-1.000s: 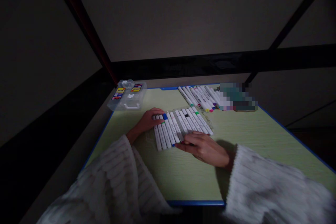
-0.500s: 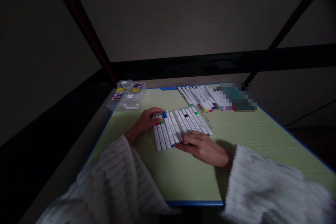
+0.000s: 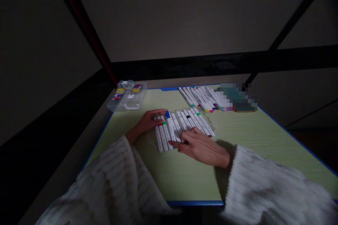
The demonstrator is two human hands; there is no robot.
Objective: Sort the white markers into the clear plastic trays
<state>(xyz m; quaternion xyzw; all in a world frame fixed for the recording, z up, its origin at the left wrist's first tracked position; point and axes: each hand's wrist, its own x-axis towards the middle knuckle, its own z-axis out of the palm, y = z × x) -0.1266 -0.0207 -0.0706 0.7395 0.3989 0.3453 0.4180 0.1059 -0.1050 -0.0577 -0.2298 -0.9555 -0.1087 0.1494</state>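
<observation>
Left hand (image 3: pixel 146 122): thumb and forefinger parted at far ends of marker row (image 3: pixel 170 128), apparently to align caps; right hand (image 3: pixel 204 148): forefinger extended, others curled above near ends, likely bracing row; pinch unconfirmed, either hand; row lies on table (image 3: pixel 195 182)

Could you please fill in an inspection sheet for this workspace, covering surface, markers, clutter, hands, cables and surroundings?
Surface: pale green tabletop, blue edging.
Markers: front row side by side, caps partly hidden by the hands.
Clutter: clear plastic case far left; rear markers; pixelated green item far right.
Hands: left hand at the front row's far ends; right hand over its near ends.
Cables: one thin dark line at right, possibly a cable; cannot tell.
Surroundings: dim; grey panels, dark beam behind.
</observation>
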